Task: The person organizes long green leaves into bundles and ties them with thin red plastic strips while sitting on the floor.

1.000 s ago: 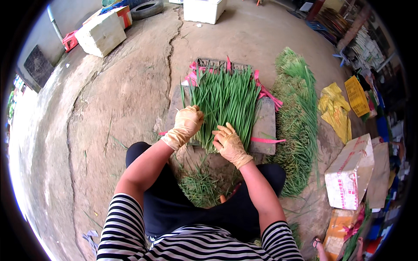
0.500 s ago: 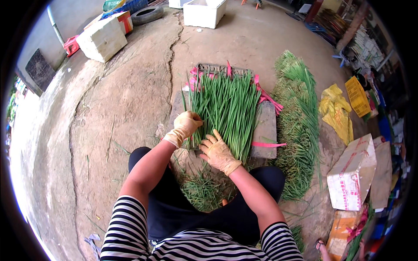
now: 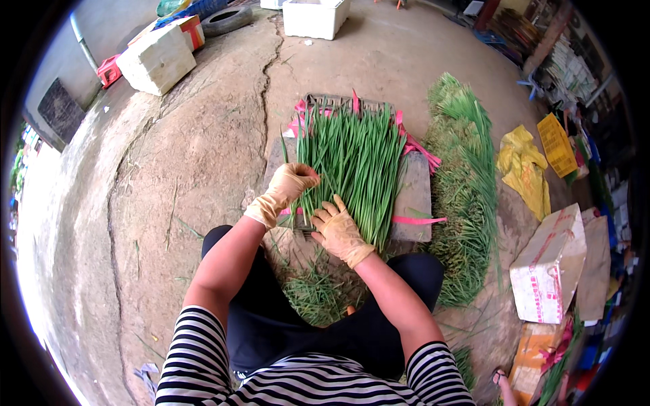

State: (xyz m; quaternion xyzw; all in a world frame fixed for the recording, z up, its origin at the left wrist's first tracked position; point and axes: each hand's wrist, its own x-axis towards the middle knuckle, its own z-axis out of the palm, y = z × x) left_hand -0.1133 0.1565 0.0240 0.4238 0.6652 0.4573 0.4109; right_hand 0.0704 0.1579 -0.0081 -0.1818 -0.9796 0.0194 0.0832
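A flat bundle of long green leaves (image 3: 355,162) lies on a grey board (image 3: 413,196) on the ground in front of me, with pink ribbons (image 3: 416,220) under it. My left hand (image 3: 288,189), in a tan glove, is closed around a few leaves at the bundle's left edge. My right hand (image 3: 338,230), also gloved, lies flat with fingers spread on the near ends of the leaves. I am seated with my knees on either side of the board.
A long heap of loose green leaves (image 3: 467,196) lies to the right of the board. Cut scraps (image 3: 311,294) sit between my legs. White foam boxes (image 3: 159,61) stand at the back, cardboard boxes (image 3: 552,267) and yellow cloth (image 3: 525,169) at the right.
My left hand has moved up along the bundle's left edge and closed on leaves. My right hand has slid left onto the near ends of the leaves.
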